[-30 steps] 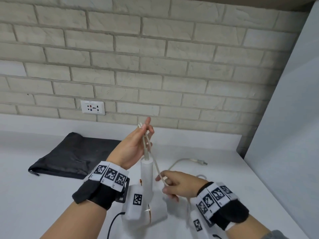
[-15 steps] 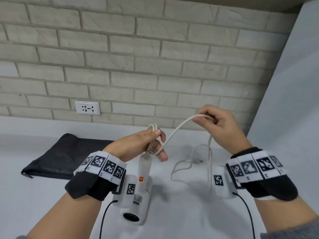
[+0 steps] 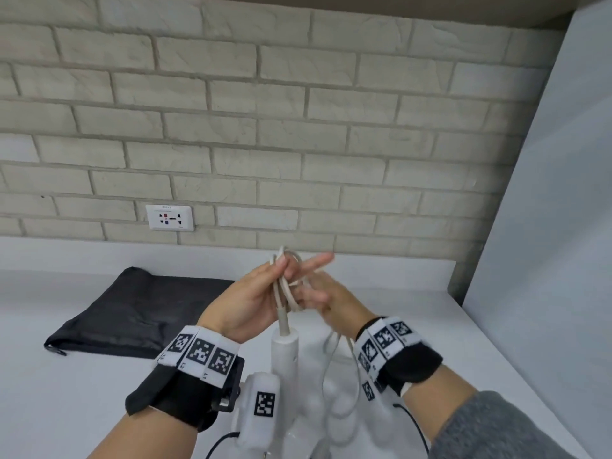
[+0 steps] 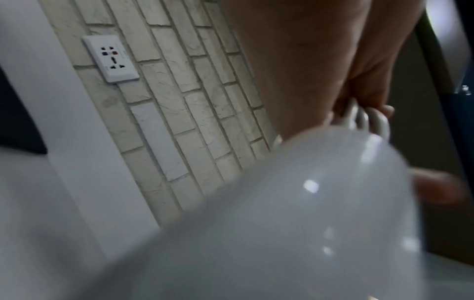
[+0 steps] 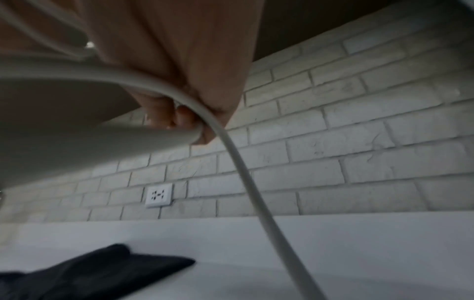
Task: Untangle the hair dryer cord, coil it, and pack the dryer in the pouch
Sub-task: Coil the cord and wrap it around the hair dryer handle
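Your right hand (image 3: 326, 301) has swung back from its wide pull, laying another loop of cord (image 3: 284, 293) into your left hand (image 3: 251, 299); both pinch cord; coiling advances, and the pouch (image 3: 132, 313) waits near the counter's back edge.

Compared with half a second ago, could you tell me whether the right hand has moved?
Yes. The right hand has come in leftward and down, toward the wall socket side, meeting the left hand at the cord loops.

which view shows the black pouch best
The head view: the whole pouch lies flat on the counter, left of both hands. The right wrist view catches only a blurred part of it at the bottom left; the left wrist view shows just a dark sliver at the left edge.
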The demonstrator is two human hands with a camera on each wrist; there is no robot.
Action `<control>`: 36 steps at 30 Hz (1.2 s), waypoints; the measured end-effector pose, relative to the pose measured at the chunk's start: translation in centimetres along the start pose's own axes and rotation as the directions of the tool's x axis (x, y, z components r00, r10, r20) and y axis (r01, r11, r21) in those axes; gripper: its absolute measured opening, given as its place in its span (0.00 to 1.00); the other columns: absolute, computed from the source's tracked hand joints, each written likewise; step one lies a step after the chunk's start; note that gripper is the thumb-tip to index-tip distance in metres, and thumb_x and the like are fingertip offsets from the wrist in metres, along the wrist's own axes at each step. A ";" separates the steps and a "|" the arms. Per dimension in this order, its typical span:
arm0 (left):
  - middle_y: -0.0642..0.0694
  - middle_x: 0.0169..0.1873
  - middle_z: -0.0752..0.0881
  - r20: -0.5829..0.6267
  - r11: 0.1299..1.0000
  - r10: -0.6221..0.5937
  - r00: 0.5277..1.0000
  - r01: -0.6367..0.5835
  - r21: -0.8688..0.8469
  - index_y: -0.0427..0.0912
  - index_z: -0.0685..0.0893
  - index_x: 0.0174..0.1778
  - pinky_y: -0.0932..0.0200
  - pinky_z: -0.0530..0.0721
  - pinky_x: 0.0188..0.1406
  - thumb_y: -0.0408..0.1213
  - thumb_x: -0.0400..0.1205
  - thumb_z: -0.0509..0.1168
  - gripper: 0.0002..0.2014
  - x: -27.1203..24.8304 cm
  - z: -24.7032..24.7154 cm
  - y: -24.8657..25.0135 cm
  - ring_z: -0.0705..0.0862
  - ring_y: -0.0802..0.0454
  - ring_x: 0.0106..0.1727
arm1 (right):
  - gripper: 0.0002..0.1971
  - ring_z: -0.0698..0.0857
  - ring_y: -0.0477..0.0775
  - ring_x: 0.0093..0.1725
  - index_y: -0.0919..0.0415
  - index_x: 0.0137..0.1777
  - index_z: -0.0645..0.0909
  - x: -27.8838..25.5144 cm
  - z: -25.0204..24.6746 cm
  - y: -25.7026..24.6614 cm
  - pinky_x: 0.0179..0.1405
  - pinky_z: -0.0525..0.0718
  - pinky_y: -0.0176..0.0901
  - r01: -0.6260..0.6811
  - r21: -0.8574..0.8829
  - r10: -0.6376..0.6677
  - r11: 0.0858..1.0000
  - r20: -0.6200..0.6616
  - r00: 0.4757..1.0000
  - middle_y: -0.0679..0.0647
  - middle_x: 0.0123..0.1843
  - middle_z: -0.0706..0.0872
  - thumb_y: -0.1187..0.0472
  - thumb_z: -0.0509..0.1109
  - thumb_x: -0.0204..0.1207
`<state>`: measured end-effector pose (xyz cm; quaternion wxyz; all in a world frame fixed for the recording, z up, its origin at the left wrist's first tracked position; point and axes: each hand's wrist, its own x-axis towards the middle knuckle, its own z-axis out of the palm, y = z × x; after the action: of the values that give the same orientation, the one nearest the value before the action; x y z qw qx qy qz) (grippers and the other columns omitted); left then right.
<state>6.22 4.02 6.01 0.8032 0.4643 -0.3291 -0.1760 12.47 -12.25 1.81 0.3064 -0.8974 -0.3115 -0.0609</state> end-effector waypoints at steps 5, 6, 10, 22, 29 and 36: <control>0.53 0.73 0.76 -0.288 0.986 0.092 0.953 -0.128 -0.107 0.45 0.82 0.27 0.49 0.85 0.58 0.49 0.74 0.67 0.13 0.1 -0.8 0.1 0.81 0.38 0.67 | 0.16 0.73 0.45 0.31 0.52 0.58 0.70 -3.5 1.4 -0.3 0.36 0.74 0.36 -0.135 0.021 0.122 0.991 0.305 0.945 0.46 0.33 0.72 0.67 0.67 0.74; 0.55 0.73 0.76 -0.349 0.989 0.103 0.932 -0.133 -0.062 0.48 0.84 0.26 0.51 0.85 0.59 0.48 0.77 0.61 0.15 0.1 -0.6 0.3 0.81 0.40 0.67 | 0.15 0.73 0.44 0.31 0.51 0.56 0.70 -4.2 1.3 -0.1 0.36 0.75 0.37 -0.154 0.005 0.142 0.988 0.360 0.922 0.45 0.33 0.73 0.67 0.66 0.74; 0.60 0.56 0.80 -0.522 0.990 0.123 0.844 -0.069 0.122 0.45 0.81 0.65 0.50 0.69 0.75 0.42 0.85 0.49 0.20 0.7 -1.0 0.2 0.75 0.48 0.71 | 0.10 0.75 0.48 0.35 0.52 0.55 0.72 -6.6 -0.3 -0.1 0.40 0.75 0.39 -0.090 -0.187 0.167 0.978 0.452 0.876 0.46 0.35 0.75 0.62 0.64 0.76; 0.58 0.58 0.82 -0.565 0.902 0.118 0.817 0.150 0.405 0.52 0.77 0.54 0.53 0.68 0.76 0.48 0.84 0.54 0.09 2.6 -1.5 -0.2 0.80 0.53 0.66 | 0.19 0.80 0.41 0.36 0.48 0.31 0.66 -10.4 -8.1 0.9 0.39 0.77 0.34 -0.065 -0.009 0.065 0.998 0.054 0.996 0.51 0.35 0.81 0.73 0.63 0.74; 0.44 0.53 0.90 -0.449 0.737 0.037 0.893 0.279 0.615 0.41 0.76 0.46 0.64 0.75 0.62 0.47 0.85 0.51 0.14 2.7 0.0 0.5 0.86 0.55 0.57 | 0.22 0.78 0.46 0.22 0.52 0.30 0.74 -8.5 -11.5 -1.7 0.29 0.85 0.37 0.231 0.750 0.244 0.620 -0.464 0.851 0.47 0.26 0.81 0.75 0.52 0.80; 0.51 0.24 0.78 -0.251 0.699 -0.133 0.959 0.270 0.662 0.45 0.81 0.46 0.55 0.73 0.44 0.57 0.82 0.49 0.22 1.9 -0.6 1.3 0.75 0.52 0.32 | 0.12 0.63 0.38 0.18 0.54 0.31 0.78 -5.9 -14.7 -2.6 0.16 0.60 0.26 0.283 0.643 0.164 0.712 -0.543 0.823 0.40 0.18 0.71 0.70 0.60 0.69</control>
<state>7.97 3.90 7.64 0.5749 0.7769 -0.2423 -0.0845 7.43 -22.37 13.20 0.6978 -0.6426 -0.2361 -0.2108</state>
